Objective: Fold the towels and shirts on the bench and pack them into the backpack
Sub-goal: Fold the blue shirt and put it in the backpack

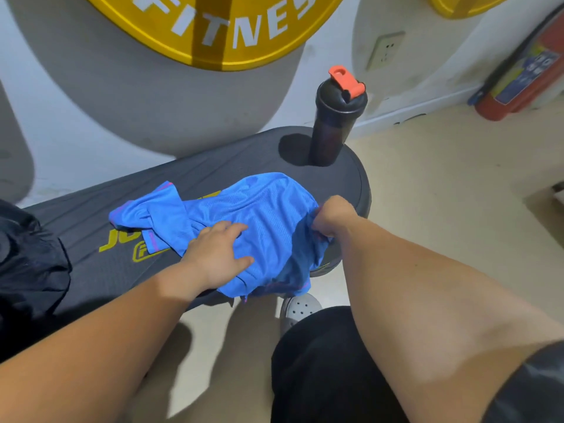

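A blue mesh shirt [262, 215] lies rumpled on the black padded bench [100, 215], one sleeve spread toward the left. My left hand [218, 251] rests flat on the shirt's near side, fingers straight. My right hand [331, 215] grips the shirt's right edge in a fist at the bench's rounded end. At the far left edge sits a black fabric bag [27, 261], partly cut off by the frame; I cannot tell whether it is the backpack.
A black shaker bottle [334, 123] with an orange cap stands upright on the bench's far end, just behind the shirt. A red fire extinguisher [525, 77] leans against the wall at right. My leg and a grey clog [300, 309] are below the bench.
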{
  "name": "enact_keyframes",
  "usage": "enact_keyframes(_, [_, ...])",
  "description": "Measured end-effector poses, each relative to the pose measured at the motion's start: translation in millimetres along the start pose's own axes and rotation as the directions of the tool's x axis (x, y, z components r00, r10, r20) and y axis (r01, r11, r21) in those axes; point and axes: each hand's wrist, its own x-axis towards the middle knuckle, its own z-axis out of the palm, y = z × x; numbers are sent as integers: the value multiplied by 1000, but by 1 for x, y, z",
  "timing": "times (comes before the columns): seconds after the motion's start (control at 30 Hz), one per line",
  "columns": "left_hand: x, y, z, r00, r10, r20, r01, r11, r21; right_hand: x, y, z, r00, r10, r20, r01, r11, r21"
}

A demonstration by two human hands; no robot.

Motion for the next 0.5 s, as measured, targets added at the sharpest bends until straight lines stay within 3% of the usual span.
enact_keyframes(0.07, [-4,6,-11,995,58,-79,-68,989,-134,-1,-7,-6,997,-77,20,69,960,270])
enact_keyframes(0.2, [-14,29,-52,968,164,-188,-206,951,-230,-39,-39,-29,903,-415,111,295,786,543])
enact_keyframes(0.33, [-31,43,-95,936,289,-200,-339,891,-301,-85,-65,-54,758,-649,63,437,577,690])
enact_keyframes(0.5, [-75,51,-132,891,224,-394,-375,854,-361,-131,-76,-65,685,-724,-80,500,388,774])
